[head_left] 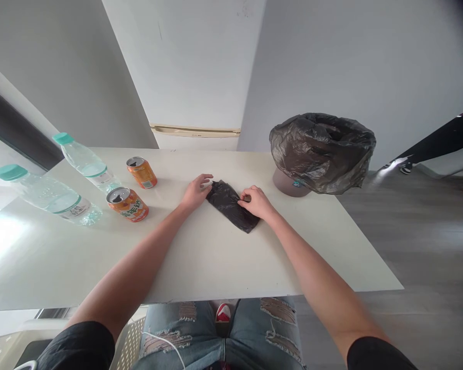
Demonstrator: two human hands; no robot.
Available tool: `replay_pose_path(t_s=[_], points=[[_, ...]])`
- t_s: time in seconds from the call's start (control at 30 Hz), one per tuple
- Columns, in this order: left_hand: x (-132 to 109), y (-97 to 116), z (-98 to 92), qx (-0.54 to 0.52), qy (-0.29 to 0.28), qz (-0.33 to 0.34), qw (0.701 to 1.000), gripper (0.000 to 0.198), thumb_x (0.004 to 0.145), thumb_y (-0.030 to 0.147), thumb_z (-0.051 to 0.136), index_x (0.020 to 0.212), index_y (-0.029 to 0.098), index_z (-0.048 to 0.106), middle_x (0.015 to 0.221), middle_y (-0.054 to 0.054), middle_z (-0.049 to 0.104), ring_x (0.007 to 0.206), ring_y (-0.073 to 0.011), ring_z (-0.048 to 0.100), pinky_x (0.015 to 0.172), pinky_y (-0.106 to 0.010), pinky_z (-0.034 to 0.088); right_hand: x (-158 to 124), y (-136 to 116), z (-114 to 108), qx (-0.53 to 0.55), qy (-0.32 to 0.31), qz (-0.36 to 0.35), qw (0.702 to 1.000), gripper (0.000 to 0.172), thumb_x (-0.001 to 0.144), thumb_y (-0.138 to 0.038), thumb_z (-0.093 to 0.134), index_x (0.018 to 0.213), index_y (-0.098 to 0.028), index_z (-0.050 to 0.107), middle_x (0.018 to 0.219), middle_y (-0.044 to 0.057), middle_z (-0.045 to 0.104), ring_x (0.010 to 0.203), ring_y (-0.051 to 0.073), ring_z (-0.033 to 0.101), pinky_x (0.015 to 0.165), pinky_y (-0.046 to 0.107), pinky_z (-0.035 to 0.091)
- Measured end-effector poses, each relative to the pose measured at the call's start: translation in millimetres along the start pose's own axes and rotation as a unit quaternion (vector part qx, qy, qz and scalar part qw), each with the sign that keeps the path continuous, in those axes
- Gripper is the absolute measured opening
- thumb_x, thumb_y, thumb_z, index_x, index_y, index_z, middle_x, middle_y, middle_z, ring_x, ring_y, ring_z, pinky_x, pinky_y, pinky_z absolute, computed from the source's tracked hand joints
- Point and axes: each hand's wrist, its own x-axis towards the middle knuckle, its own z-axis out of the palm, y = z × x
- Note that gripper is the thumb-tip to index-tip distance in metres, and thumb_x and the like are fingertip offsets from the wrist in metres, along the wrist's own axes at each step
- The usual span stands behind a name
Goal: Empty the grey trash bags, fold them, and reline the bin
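A folded black plastic garbage bag (231, 205) lies slantwise on the white table in front of me. At its upper left end rests my left hand (196, 192), with its fingers stretched out and apart, the tips touching the edge of the bag. My right hand (256, 203) is on the bag's right side, thumb and forefinger pinched on the plastic. To the right of it stands a brownish trash can (291, 184), its top covered by a dark liner bag (312, 154) folded over the rim.
On the left of the white table (216, 267) stand two orange drink cans (142, 172) and two clear plastic bottles (87, 163) with green caps. A refrigerator (193, 61) is behind the table. Another person's leg (440, 139) shows at far right. A perforated basket (127, 344) sits below.
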Motion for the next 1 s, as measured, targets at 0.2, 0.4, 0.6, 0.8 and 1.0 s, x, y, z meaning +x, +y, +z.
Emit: replay_pose_path(t_s=[0.2, 0.4, 0.6, 0.8, 1.0], points=[[-7, 10, 2.8, -0.030, 0.072, -0.043, 0.996, 0.026, 0.092, 0.040, 0.065, 0.114, 0.026, 0.065, 0.123, -0.009, 0.075, 0.107, -0.0255, 0.074, 0.090, -0.039, 0.058, -1, 3, -3, 0.196, 0.062, -0.013, 0.979, 0.021, 0.090, -0.031, 0.062, 0.078, -0.024, 0.047, 0.073, -0.003, 0.054, 0.072, 0.018, 0.050, 0.076, 0.032, 0.039], [-13, 20, 11.1, -0.178, -0.062, -0.067, 0.980, 0.054, 0.092, 0.062, 0.074, 0.128, 0.027, 0.054, 0.091, -0.005, 0.080, 0.092, -0.0239, 0.076, 0.087, -0.038, 0.058, -4, -3, -2, 0.371, 0.093, -0.037, 0.923, 0.034, 0.089, -0.049, 0.069, 0.081, -0.025, 0.047, 0.071, -0.005, 0.046, 0.069, 0.015, 0.043, 0.069, 0.029, 0.034], [-18, 25, 17.8, -0.246, -0.052, 0.000, 0.968, 0.050, 0.088, 0.055, 0.084, 0.120, 0.026, 0.057, 0.085, 0.000, 0.076, 0.078, -0.0165, 0.071, 0.080, -0.030, 0.055, -9, -11, -2, 0.412, 0.057, -0.031, 0.909, 0.042, 0.084, -0.058, 0.077, 0.096, -0.027, 0.051, 0.081, -0.003, 0.059, 0.073, 0.016, 0.051, 0.072, 0.029, 0.042], [-18, 27, 17.3, -0.177, -0.031, 0.024, 0.983, 0.043, 0.088, 0.058, 0.082, 0.104, 0.020, 0.075, 0.092, -0.006, 0.076, 0.087, -0.0195, 0.073, 0.080, -0.031, 0.056, -8, -8, -11, 0.445, 0.018, -0.031, 0.895, 0.059, 0.080, -0.051, 0.081, 0.132, -0.028, 0.064, 0.090, -0.001, 0.063, 0.086, 0.019, 0.061, 0.084, 0.033, 0.050], [-18, 29, 19.3, -0.163, -0.062, 0.047, 0.984, 0.061, 0.078, 0.051, 0.093, 0.128, 0.021, 0.075, 0.109, -0.010, 0.080, 0.101, -0.0238, 0.074, 0.088, -0.034, 0.058, -4, 0, -3, 0.437, 0.056, -0.036, 0.897, 0.047, 0.074, -0.043, 0.087, 0.114, -0.022, 0.075, 0.082, -0.002, 0.059, 0.079, 0.017, 0.057, 0.081, 0.033, 0.050]])
